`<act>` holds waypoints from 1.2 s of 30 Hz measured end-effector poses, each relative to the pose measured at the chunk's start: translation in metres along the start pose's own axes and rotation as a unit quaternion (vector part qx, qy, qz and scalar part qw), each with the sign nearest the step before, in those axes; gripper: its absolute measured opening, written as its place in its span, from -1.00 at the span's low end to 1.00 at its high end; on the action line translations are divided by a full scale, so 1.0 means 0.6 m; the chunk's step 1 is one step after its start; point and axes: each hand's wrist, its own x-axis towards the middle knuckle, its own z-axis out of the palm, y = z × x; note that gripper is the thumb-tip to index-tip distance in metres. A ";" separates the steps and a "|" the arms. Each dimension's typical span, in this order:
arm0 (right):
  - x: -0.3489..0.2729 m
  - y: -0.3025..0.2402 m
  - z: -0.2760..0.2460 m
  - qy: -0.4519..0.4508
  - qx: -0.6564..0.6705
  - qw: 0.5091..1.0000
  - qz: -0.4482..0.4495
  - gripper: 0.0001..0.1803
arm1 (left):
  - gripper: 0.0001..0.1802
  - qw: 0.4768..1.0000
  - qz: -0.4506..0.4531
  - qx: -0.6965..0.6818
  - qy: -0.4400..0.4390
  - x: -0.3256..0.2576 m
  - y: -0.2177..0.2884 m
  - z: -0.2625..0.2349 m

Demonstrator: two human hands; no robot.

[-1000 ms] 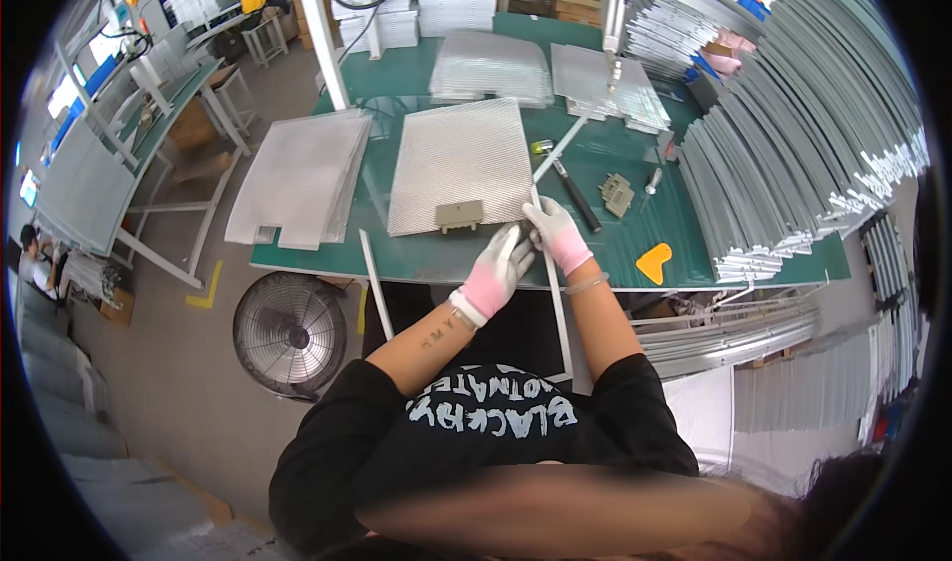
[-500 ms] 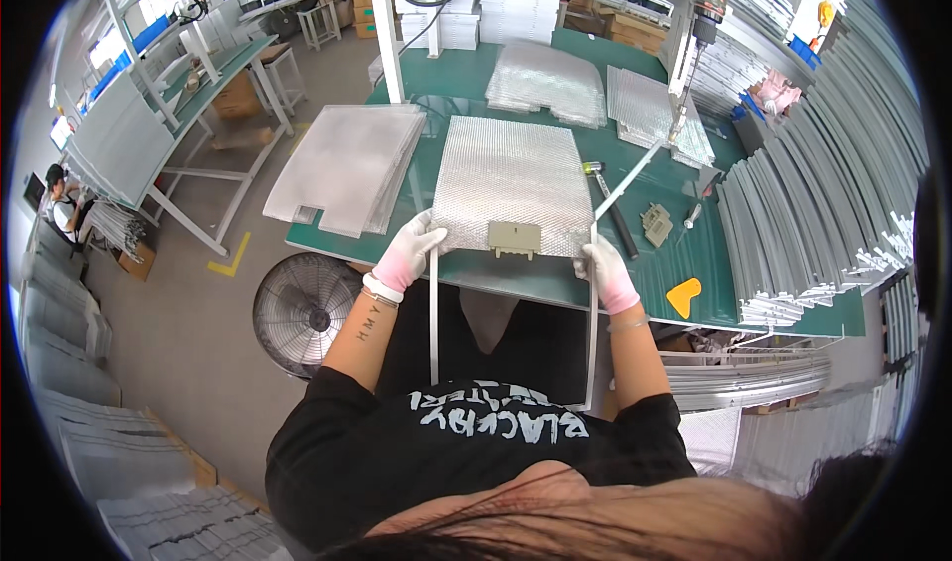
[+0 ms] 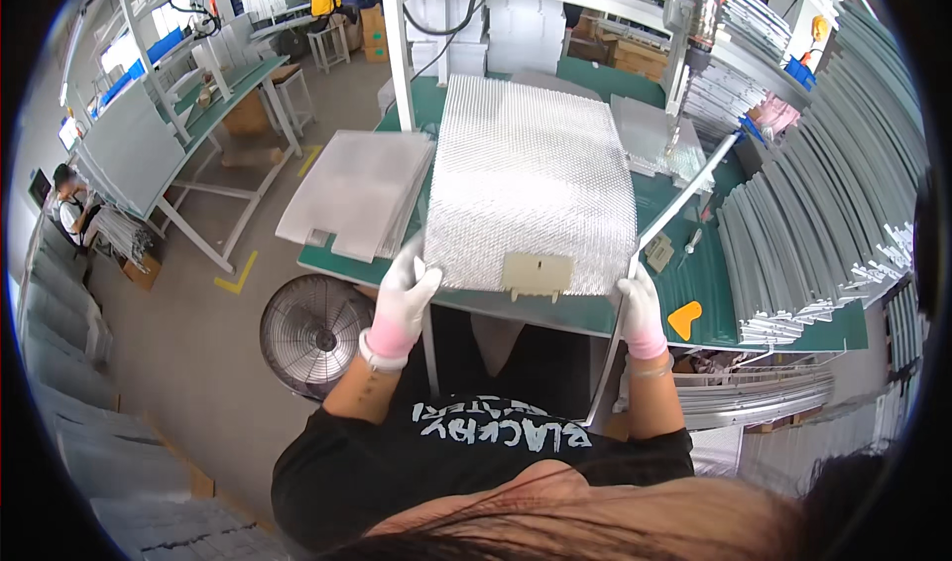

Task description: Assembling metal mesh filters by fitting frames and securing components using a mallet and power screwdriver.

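A silver mesh panel (image 3: 531, 179) is raised over the front of the green table, between my two gloved hands. My left hand (image 3: 407, 288) is closed on its lower left corner, where a thin metal frame strip (image 3: 429, 353) runs down toward me. At the lower right corner, my right hand (image 3: 641, 308) is closed around the panel's edge and the frame strip there. A pale metal strip (image 3: 689, 199) slants from that corner to the far right. A beige plastic piece (image 3: 537, 274) with small prongs sits at the panel's near edge, in the middle.
Stacked mesh sheets (image 3: 357, 186) lie at the table's left, others (image 3: 654, 134) farther back. Right of my hand are another beige piece (image 3: 658, 254) and a yellow flat tool (image 3: 684, 320). Grey strips (image 3: 793, 234) crowd the right side. A power driver (image 3: 706, 15) hangs above; a floor fan (image 3: 322, 338) stands left.
Both hands have lifted the mesh panel with its frame strips, so it looks larger and closer. It now covers the hammer that lay to its right. The right strip has swung farther right.
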 end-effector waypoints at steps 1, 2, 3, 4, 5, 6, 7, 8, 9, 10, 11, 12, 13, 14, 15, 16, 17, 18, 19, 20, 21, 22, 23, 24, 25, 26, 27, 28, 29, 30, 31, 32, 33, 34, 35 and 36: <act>-0.005 -0.012 0.008 0.000 -0.002 1.000 -0.010 -0.47 | -0.74 0.999 -0.039 -0.022 0.016 -0.015 -0.010 -0.019; -0.012 -0.031 0.026 -0.019 -0.039 0.999 -0.030 -0.44 | -0.89 0.995 -0.038 -0.082 0.040 -0.028 0.005 -0.008; -0.021 -0.051 0.044 -0.035 -0.073 0.995 -0.054 -0.41 | -0.93 0.998 -0.001 -0.029 0.051 -0.036 -0.025 -0.043; -0.026 -0.059 0.059 -0.043 -0.075 0.992 -0.088 -0.37 | -0.90 0.998 0.018 -0.001 0.060 -0.044 -0.013 -0.033; -0.030 -0.077 0.076 -0.062 -0.115 0.985 -0.116 -0.35 | -0.84 0.996 0.039 0.026 0.074 -0.051 0.003 -0.027; -0.030 -0.091 0.098 -0.041 -0.100 0.986 -0.127 -0.46 | -0.77 0.995 0.079 0.044 0.047 -0.046 0.007 -0.037; -0.027 -0.105 0.114 -0.023 -0.082 0.987 -0.136 -0.57 | -0.70 0.990 0.119 0.064 0.024 -0.042 0.018 -0.043; -0.017 -0.113 0.105 -0.020 -0.083 0.986 -0.144 -0.57 | -0.64 0.991 0.111 0.027 0.071 -0.028 0.045 -0.014; -0.001 -0.122 0.090 -0.007 -0.175 0.967 -0.184 -0.74 | -0.63 0.875 0.297 0.382 0.036 0.009 0.021 -0.076; 0.017 -0.130 0.085 0.003 -0.266 0.939 -0.219 -0.85 | -0.64 0.946 0.222 0.237 0.022 0.025 0.049 -0.054; 0.033 -0.157 0.130 0.063 -0.216 0.950 -0.216 -0.78 | -0.64 0.986 0.139 0.088 0.007 0.051 0.085 -0.029; 0.058 -0.167 0.133 0.065 -0.223 0.942 -0.242 -0.77 | -0.66 0.977 0.184 0.100 -0.042 0.089 0.094 -0.029; 0.080 -0.169 0.132 0.069 -0.229 0.934 -0.266 -0.76 | -0.68 0.963 0.226 0.111 -0.094 0.125 0.101 -0.028; 0.093 -0.170 0.129 0.076 -0.230 0.933 -0.268 -0.76 | -0.68 0.963 0.225 0.109 -0.100 0.151 0.112 -0.011; 0.110 -0.165 0.127 0.089 -0.194 0.931 -0.296 -0.74 | -0.72 0.968 0.210 0.113 -0.076 0.173 0.116 0.011; 0.127 -0.156 0.124 0.098 -0.157 0.928 -0.324 -0.71 | -0.74 0.972 0.196 0.117 -0.048 0.185 0.116 0.025; 0.137 -0.143 0.119 0.139 -0.175 0.919 -0.325 -0.64 | -0.74 0.972 0.198 0.115 -0.052 0.199 0.100 0.029; 0.143 -0.129 0.115 0.185 -0.244 0.885 -0.351 -0.61 | -0.75 0.970 0.212 0.111 -0.035 0.218 0.071 0.026; 0.148 -0.112 0.110 0.230 -0.310 0.845 -0.370 -0.58 | -0.75 0.969 0.221 0.107 -0.017 0.225 0.049 0.023; 0.153 -0.101 0.107 0.257 -0.295 0.842 -0.371 -0.55 | -0.82 0.957 0.196 0.213 0.020 0.221 0.041 0.016; 0.148 -0.097 0.103 0.261 -0.296 0.842 -0.367 -0.55 | -0.82 0.958 0.192 0.213 0.016 0.223 0.025 0.011; 0.145 -0.097 0.102 0.255 -0.298 0.840 -0.374 -0.56 | -0.83 0.962 0.212 0.167 0.026 0.230 0.008 0.009; 0.143 -0.096 0.101 0.250 -0.299 0.839 -0.381 -0.57 | -0.84 0.965 0.231 0.122 0.036 0.234 -0.007 0.006; 0.145 -0.092 0.096 0.251 -0.300 0.839 -0.379 -0.57 | -0.84 0.965 0.229 0.122 0.035 0.233 -0.020 0.000; 0.148 -0.089 0.086 0.212 -0.280 0.865 -0.357 -0.63 | -0.84 0.973 0.203 0.108 0.025 0.230 -0.027 0.001; 0.149 -0.087 0.081 0.173 -0.258 0.890 -0.335 -0.69 | -0.83 0.980 0.177 0.094 0.015 0.225 -0.034 0.002; 0.141 -0.077 0.086 0.161 -0.245 0.914 -0.281 -0.87 | -0.83 0.985 0.151 0.080 0.005 0.218 -0.043 0.001; 0.130 -0.053 0.077 0.158 -0.278 0.906 -0.278 -0.89 | -0.80 0.980 0.149 0.132 0.013 0.205 -0.061 -0.005; 0.123 -0.017 0.066 0.149 -0.308 0.898 -0.277 -0.83 | -0.76 0.972 0.136 0.191 0.008 0.196 -0.103 -0.036; 0.109 0.026 0.051 0.145 -0.322 0.897 -0.266 -0.78 | -0.71 0.975 0.119 0.189 0.001 0.178 -0.131 -0.043; 0.094 0.063 0.040 0.140 -0.334 0.897 -0.255 -0.72 | -0.71 0.969 0.094 0.227 -0.011 0.157 -0.157 -0.059; 0.080 0.084 0.032 0.119 -0.315 0.913 -0.229 -0.68 | -0.67 0.972 0.041 0.227 -0.047 0.144 -0.179 -0.080; 0.073 0.093 0.023 0.100 -0.295 0.928 -0.202 -0.63 | -0.62 0.971 -0.013 0.225 -0.086 0.141 -0.190 -0.096; 0.068 0.078 0.020 0.072 -0.261 0.948 -0.170 -0.57 | -0.62 0.971 -0.015 0.224 -0.086 0.153 -0.180 -0.100; 0.075 0.029 0.041 0.067 -0.280 0.924 -0.251 -0.53 | -0.54 0.972 0.011 0.203 -0.116 0.167 -0.156 -0.099; 0.085 0.002 0.043 0.069 -0.223 0.941 -0.246 -0.54 | -0.46 0.972 0.034 0.181 -0.145 0.179 -0.125 -0.092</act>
